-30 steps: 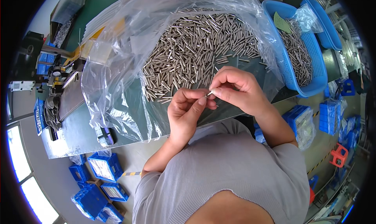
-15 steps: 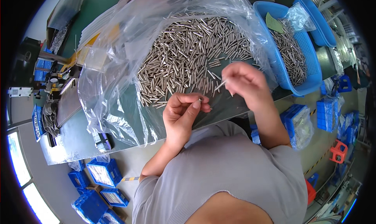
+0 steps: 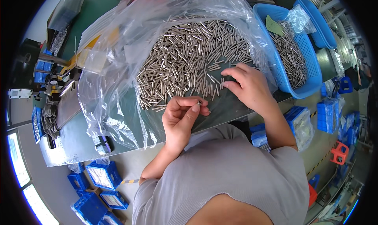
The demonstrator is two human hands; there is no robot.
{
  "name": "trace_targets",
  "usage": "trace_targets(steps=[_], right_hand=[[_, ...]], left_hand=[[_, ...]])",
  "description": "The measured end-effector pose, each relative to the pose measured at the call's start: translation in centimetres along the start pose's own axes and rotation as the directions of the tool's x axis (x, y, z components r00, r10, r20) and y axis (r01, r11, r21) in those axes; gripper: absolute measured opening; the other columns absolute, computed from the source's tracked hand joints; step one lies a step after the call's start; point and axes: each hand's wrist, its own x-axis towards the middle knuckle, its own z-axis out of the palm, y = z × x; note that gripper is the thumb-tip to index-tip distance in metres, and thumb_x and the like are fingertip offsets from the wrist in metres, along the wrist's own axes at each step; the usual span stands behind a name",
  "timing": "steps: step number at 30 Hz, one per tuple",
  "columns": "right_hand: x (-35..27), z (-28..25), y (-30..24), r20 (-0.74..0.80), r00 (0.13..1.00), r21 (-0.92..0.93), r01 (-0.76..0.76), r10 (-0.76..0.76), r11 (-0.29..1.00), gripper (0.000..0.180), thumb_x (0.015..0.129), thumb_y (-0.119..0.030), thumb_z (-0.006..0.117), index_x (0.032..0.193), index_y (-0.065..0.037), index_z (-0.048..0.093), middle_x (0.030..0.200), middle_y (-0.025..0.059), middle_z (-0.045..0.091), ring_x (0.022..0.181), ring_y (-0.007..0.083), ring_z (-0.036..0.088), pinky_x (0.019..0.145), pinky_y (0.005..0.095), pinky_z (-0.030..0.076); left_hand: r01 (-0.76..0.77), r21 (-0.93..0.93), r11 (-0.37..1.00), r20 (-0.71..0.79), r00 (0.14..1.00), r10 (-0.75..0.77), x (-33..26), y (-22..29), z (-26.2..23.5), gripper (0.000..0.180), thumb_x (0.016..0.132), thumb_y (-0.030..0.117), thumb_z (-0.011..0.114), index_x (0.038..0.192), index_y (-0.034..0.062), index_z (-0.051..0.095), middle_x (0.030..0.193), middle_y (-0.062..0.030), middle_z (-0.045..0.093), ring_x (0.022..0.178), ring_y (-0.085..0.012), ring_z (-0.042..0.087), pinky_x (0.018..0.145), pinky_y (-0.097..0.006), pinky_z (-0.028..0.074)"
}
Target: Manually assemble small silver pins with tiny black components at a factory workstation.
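Head view: your left hand [image 3: 179,116] is above the near edge of the workbench [image 3: 65,146], thumb and forefinger pressed together and pinching a small metal piece [image 3: 199,102], most of it hidden by the fingertips; your right hand [image 3: 252,89] is to its right, thumb and forefinger spread, the tips just beside a few loose metal pins [image 3: 213,79]; I cannot tell whether the thumb touches one.

Beyond your hands, toward the far edge, a wide pile of pins [image 3: 177,59] lies with crumpled clear plastic [image 3: 114,114] around it; the plastic spreads toward the left end and reaches the near edge.

At the right end stands a blue basket [image 3: 314,71] with perforated walls; it holds a heap of similar pins [image 3: 291,63], with a green slip [image 3: 274,26] on top at its far end; a second blue basket [image 3: 325,38] stands just beside it, and a clear bag [image 3: 300,20] lies across their rims.

Near the left edge, a narrow blue tray [image 3: 36,122] holds small pieces too tiny to tell; on the floor below the near left corner sit blue crates [image 3: 104,172], some with pale contents.
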Motion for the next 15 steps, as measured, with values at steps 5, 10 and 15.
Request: trace_targets(steps=[5,10,15], right_hand=[[-0.3,0.2,0.4,0.01,1.0,-0.018,0.009,-0.009,1.0,0.015,0.072,-0.013,0.07,0.08,-0.007,0.059,0.073,0.0075,0.054,0.065,0.0274,0.057,0.056,0.0368,0.044],[-0.2,-0.3,0.0,0.004,1.0,0.168,-0.028,0.028,0.985,0.013,0.075,-0.008,0.068,0.079,-0.004,0.057,0.072,0.0077,0.053,0.061,0.0229,0.055,0.054,0.0327,0.042],[-0.1,-0.8,-2.2,0.114,0.992,0.462,-0.008,-0.051,0.887,0.011,0.079,-0.006,0.066,0.079,-0.001,0.056,0.07,0.0064,0.051,0.059,0.0157,0.051,0.053,0.0272,0.04]], left_hand=[[-0.007,0.018,1.0,0.001,1.0,0.007,0.0,0.1,0.1,0.005,0.09,-0.004,0.05,0.095,-0.0024,0.05,0.096,-0.0167,0.061,0.079,-0.0165,0.062,0.074,-0.029,0.053],[-0.002,0.043,0.999,-0.018,1.0,0.003,0.0,0.1,0.1,0.005,0.09,-0.004,0.05,0.095,-0.0024,0.05,0.097,-0.0163,0.061,0.079,-0.0163,0.062,0.074,-0.028,0.053],[0.006,0.035,0.999,0.025,1.0,-0.007,0.0,0.0,0.1,0.007,0.089,-0.005,0.049,0.096,-0.0026,0.05,0.098,-0.0151,0.061,0.081,-0.0163,0.062,0.075,-0.028,0.052]])
